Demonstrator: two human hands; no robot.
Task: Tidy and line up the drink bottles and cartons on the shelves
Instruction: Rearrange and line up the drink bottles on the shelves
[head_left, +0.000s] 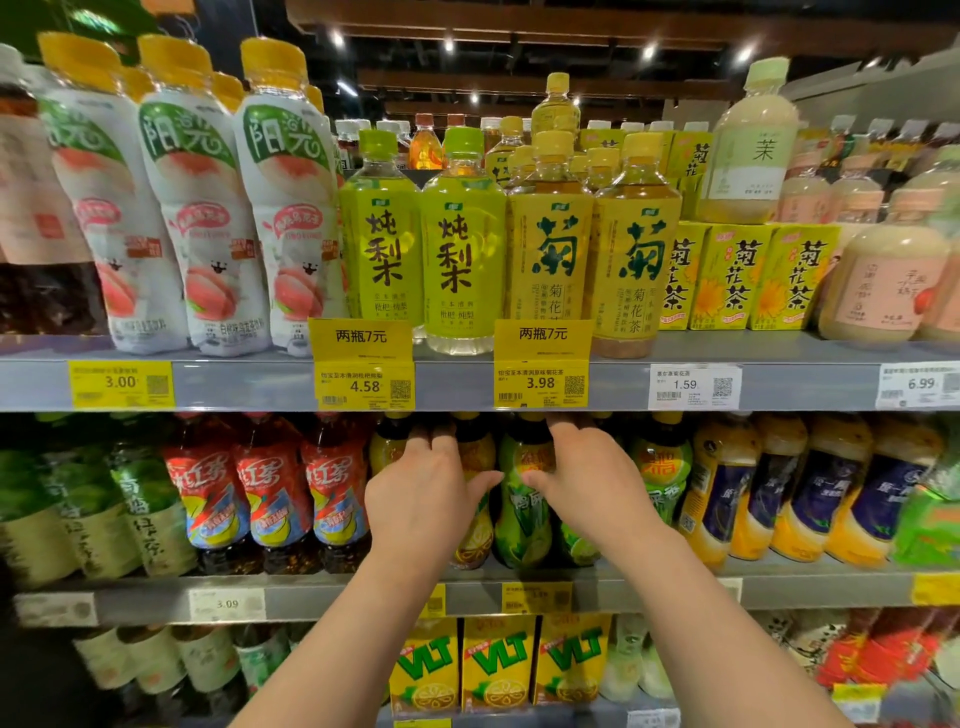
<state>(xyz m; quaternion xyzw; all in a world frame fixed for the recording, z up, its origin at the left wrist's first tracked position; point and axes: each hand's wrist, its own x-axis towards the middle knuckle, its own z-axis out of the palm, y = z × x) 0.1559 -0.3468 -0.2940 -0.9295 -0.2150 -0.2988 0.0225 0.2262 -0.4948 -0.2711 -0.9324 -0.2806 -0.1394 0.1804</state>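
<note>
We reach into the middle shelf (675, 590) with both hands; our left hand (421, 499) wraps a yellow bottle (475, 540) and our right hand (592, 483) wraps a green bottle (522, 519), both near the front edge, fingers curled round them, likely to pull them into line. The shelf above hides the caps; our fingertips are hard to see.

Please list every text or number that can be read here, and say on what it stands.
"3.00": yellow price tag
"4.58": second yellow tag
"3.98": third yellow tag
"1.59": white tag
"6.99": far white tag
"两瓶7元": promo card
"3.09": lower shelf tag
"VLT": yellow cartons
Fine print on tags: too small to read.
</note>
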